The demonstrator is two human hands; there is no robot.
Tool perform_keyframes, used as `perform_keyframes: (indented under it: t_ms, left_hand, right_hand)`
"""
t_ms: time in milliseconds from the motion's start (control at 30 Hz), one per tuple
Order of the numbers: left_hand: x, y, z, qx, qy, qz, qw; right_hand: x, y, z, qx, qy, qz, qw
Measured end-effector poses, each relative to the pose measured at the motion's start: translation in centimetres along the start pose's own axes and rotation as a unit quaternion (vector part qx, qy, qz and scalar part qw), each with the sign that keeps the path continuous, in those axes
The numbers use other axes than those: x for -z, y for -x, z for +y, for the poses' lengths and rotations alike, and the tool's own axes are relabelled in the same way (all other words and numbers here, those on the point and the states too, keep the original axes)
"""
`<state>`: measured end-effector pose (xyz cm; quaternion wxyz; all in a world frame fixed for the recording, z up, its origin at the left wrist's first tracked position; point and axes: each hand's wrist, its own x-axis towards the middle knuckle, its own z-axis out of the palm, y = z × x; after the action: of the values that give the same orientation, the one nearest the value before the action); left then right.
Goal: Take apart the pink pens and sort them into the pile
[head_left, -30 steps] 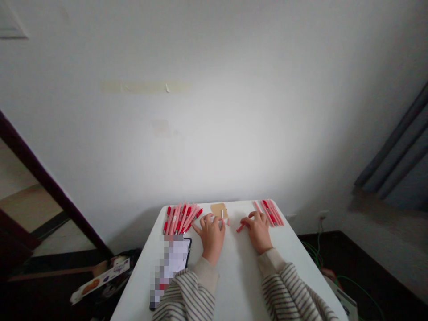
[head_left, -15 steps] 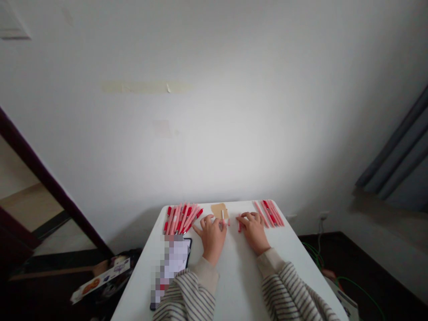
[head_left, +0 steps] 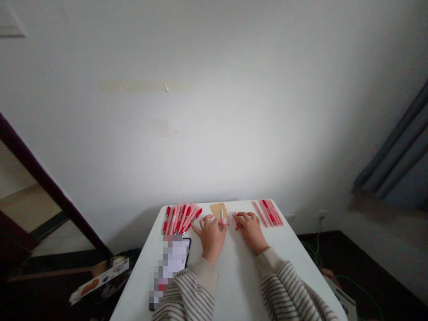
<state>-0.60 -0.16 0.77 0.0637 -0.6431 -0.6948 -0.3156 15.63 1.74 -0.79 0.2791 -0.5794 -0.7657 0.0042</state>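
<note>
- The left hand (head_left: 211,235) rests on the white desk (head_left: 234,285) near its far middle. Its grip is pressed together, fingers curled, pinching a short pink-and-white pen piece (head_left: 222,216) that stands up past the fingertips.
- The right hand (head_left: 251,230) lies just beside the left hand, on its right. Its grip is also closed, fingertips pinching a small red pen piece (head_left: 236,221) that points towards the left hand. The two pieces are close together; whether they touch is too small to tell.
- Just beyond the left hand's piece lies a flat tan cardboard scrap (head_left: 218,209) by the desk's far edge.
- A loose heap of red and pink plastic pens (head_left: 181,218) sits at the far left corner, near the left hand's thumb.
- A tidy row of pink pens (head_left: 268,212) lies at the far right corner, near the right hand.
- Both wrists wear striped knit sleeves (head_left: 290,294).
- A black-edged flat device (head_left: 187,244), its face blurred, lies on the near left of the desk beside the left sleeve.
</note>
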Motion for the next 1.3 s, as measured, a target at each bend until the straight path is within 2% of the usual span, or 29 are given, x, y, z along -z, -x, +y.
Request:
perform_keyframes:
  t_ms: [333,633,1000,1133,1300]
  left_hand:
    - [0.2,-0.1,0.1,0.009,0.009,-0.016,1.000]
    - [-0.1,0.2,0.2,0.000,0.001,-0.018,1.000]
    - [-0.7,0.1,0.2,0.022,0.005,-0.027,0.999]
    - [-0.3,-0.1,0.4,0.038,0.023,-0.014,0.999]
    - [0.0,-0.3,0.4,0.015,0.050,0.020,0.998]
  right_hand:
    - [-0.3,0.2,1.0,-0.025,-0.036,0.033,0.998]
    - [0.2,0.4,0.9,-0.042,-0.065,0.016,0.997]
    - [-0.5,0.4,1.5,-0.037,-0.063,0.028,0.997]
    - [-0.6,0.4,1.5,-0.022,-0.067,0.046,0.996]
    - [-0.5,0.4,1.6,0.005,-0.093,0.101,0.991]
